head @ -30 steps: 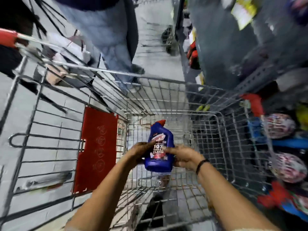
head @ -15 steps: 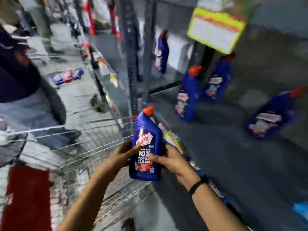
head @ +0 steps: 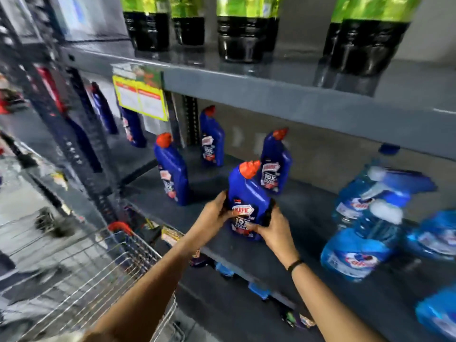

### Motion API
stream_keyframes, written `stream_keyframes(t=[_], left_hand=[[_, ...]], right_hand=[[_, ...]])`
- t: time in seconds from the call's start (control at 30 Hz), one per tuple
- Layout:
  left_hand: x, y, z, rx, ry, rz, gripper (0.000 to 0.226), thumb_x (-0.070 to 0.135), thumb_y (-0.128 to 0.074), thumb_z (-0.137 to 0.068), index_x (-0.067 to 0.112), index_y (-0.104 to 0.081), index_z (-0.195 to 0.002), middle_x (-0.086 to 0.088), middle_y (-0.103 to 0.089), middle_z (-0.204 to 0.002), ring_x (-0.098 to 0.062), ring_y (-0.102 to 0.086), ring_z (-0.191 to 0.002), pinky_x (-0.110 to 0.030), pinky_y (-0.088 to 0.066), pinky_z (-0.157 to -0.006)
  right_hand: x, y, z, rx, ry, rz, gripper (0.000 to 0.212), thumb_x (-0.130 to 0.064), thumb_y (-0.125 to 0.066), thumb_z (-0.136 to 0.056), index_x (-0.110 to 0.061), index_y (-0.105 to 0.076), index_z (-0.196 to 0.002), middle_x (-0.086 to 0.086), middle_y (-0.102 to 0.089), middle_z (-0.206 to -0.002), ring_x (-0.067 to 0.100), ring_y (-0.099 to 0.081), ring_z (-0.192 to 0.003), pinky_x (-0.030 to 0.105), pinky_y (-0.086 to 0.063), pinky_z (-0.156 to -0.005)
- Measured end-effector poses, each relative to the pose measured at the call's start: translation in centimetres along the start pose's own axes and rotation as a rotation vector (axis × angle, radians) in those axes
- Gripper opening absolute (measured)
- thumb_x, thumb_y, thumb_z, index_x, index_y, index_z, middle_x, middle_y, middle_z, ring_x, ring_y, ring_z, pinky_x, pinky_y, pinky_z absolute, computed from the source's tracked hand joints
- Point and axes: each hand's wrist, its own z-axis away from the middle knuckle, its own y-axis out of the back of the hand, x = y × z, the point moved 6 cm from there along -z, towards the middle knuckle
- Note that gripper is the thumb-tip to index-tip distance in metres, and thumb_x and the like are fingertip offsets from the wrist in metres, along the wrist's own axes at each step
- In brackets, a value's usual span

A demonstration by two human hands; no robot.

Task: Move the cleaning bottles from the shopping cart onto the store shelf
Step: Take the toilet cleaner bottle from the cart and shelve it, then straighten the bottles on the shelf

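- Both hands grasp one blue bottle [head: 248,201] with a red cap at the centre of the frame; it stands upright over the front part of the grey shelf [head: 291,245].
- The left hand [head: 214,213] wraps the bottle's left side, the right hand [head: 272,229] its right side, fingers across the label.
- Whether the bottle's base touches the shelf cannot be told.
- Three matching bottles stand farther back on the same shelf: one to the left [head: 172,171], one behind [head: 212,139], one just right [head: 275,164].
- Pale blue spray bottles [head: 370,218] crowd the right of the frame.
- The wire cart [head: 98,272] sits at lower left.
- Dark bottles with green labels [head: 246,28] line the shelf above.
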Motion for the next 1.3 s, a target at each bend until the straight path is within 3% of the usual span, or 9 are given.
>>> stream_keyframes(t=[0.1,0.17,0.33,0.5,0.83,0.97,1.1,1.17,1.3], left_hand=[[-1.5,-0.7,-0.4,-0.011,0.009,0.017,0.042,0.004,-0.061,-0.084,0.003,-0.044,-0.121,0.0,-0.064,-0.106,-0.001,-0.06,-0.096,-0.003,-0.048,-0.079],[-2.6,-0.8,-0.5,-0.011,0.028,0.074,0.045,0.004,-0.061,-0.084,0.007,-0.042,-0.124,0.01,-0.06,-0.104,0.009,-0.059,-0.095,0.001,-0.046,-0.078],[-5.1,-0.9,-0.6,-0.162,0.072,-0.05,0.078,0.011,-0.081,-0.066,0.008,-0.039,-0.131,0.008,-0.059,-0.113,-0.014,-0.057,-0.109,-0.002,-0.043,-0.084],[-6.4,-1.8,-1.5,-0.203,0.079,-0.318,0.084,0.024,-0.082,-0.062,0.009,-0.04,-0.134,-0.012,-0.058,-0.131,-0.031,-0.05,-0.123,-0.044,-0.041,-0.103],[-6.5,-1.9,-2.5,-0.216,-0.019,-0.266,0.07,0.015,-0.079,-0.067,0.006,-0.047,-0.129,-0.014,-0.059,-0.13,-0.03,-0.05,-0.122,-0.032,-0.038,-0.1],[-6.5,-0.9,-1.1,-0.092,-0.011,-0.228,0.053,0.004,-0.077,-0.067,0.0,-0.055,-0.115,-0.018,-0.065,-0.116,-0.029,-0.058,-0.11,-0.011,-0.032,-0.076],[-6.8,0.4,3.0,0.263,0.162,-0.182,0.024,0.012,-0.075,-0.073,0.007,-0.055,-0.086,-0.014,-0.068,-0.086,-0.033,-0.061,-0.087,-0.029,-0.04,-0.073],[-5.8,-0.3,5.2,0.352,0.17,-0.165,0.026,0.017,-0.072,-0.077,0.015,-0.046,-0.076,-0.005,-0.06,-0.072,-0.03,-0.058,-0.072,-0.036,-0.042,-0.067],[-2.0,-5.6,6.8,0.154,-0.012,-0.034,0.021,0.012,-0.07,-0.078,0.02,-0.051,-0.078,0.005,-0.057,-0.066,-0.015,-0.056,-0.061,-0.023,-0.043,-0.063]], right_hand=[[1.0,-0.4,-0.2,-0.008,-0.026,-0.013,0.066,-0.009,-0.081,-0.065,-0.01,-0.05,-0.123,-0.006,-0.06,-0.109,0.007,-0.056,-0.101,-0.002,-0.039,-0.07],[1.2,-0.7,-0.3,-0.001,-0.036,-0.023,0.067,-0.01,-0.08,-0.066,-0.012,-0.048,-0.125,-0.012,-0.058,-0.108,0.005,-0.056,-0.1,-0.01,-0.036,-0.069],[3.4,-1.5,1.0,0.023,-0.102,-0.006,0.073,-0.017,-0.081,-0.066,-0.016,-0.044,-0.129,-0.014,-0.059,-0.108,0.001,-0.055,-0.099,-0.01,-0.036,-0.071],[4.7,-2.8,1.5,0.094,-0.125,0.14,0.066,-0.015,-0.08,-0.066,-0.013,-0.051,-0.125,0.004,-0.067,-0.118,0.016,-0.061,-0.108,0.019,-0.045,-0.085],[4.2,-2.8,1.3,0.119,-0.165,0.202,0.061,-0.021,-0.081,-0.065,-0.01,-0.054,-0.119,0.011,-0.067,-0.117,0.026,-0.061,-0.109,0.037,-0.05,-0.092],[4.3,-2.6,2.2,0.122,-0.19,0.119,0.061,-0.015,-0.079,-0.067,-0.011,-0.053,-0.122,0.004,-0.066,-0.117,0.015,-0.06,-0.104,0.019,-0.044,-0.086],[5.3,-0.2,5.3,0.266,-0.183,0.061,0.055,-0.016,-0.077,-0.071,-0.011,-0.057,-0.122,-0.008,-0.062,-0.106,0.003,-0.058,-0.098,-0.002,-0.038,-0.084],[5.9,2.0,7.2,0.369,-0.184,0.032,0.04,-0.019,-0.077,-0.072,-0.013,-0.065,-0.11,-0.005,-0.068,-0.098,0.005,-0.063,-0.09,0.005,-0.044,-0.082],[7.0,7.7,11.7,0.67,-0.184,0.052,0.019,-0.027,-0.077,-0.07,-0.023,-0.06,-0.063,-0.007,-0.06,-0.059,0.002,-0.055,-0.059,0.004,-0.04,-0.059]])
